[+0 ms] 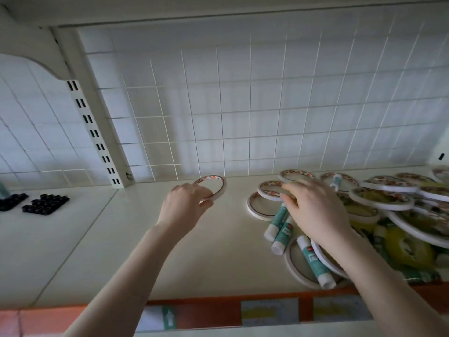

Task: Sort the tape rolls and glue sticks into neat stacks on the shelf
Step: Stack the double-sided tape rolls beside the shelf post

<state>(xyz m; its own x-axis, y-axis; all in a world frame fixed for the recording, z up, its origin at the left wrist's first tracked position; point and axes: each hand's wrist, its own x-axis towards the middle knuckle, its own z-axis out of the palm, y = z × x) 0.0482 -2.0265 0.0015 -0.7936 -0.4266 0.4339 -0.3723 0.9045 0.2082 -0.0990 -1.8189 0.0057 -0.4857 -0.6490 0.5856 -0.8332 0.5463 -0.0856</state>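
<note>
While the left hand (pixel 187 203) pinches one tape roll (pixel 211 187) near the back edge of the shelf (pixel 102 251), the right hand (pixel 313 207) curls its fingers on another roll (pixel 271 189) in the messy pile (pixel 388 205). Glue sticks (pixel 279 222) lie by the front right edge.

The shelf (pixel 136 239) carries one white tape roll (pixel 213 187) set apart at the back. Four glue sticks (pixel 279 218) lie clearly visible in the pile; more may be hidden. Two groups of small black items (pixel 46 203) sit on the left. Two hands (pixel 184 205) are seen.
</note>
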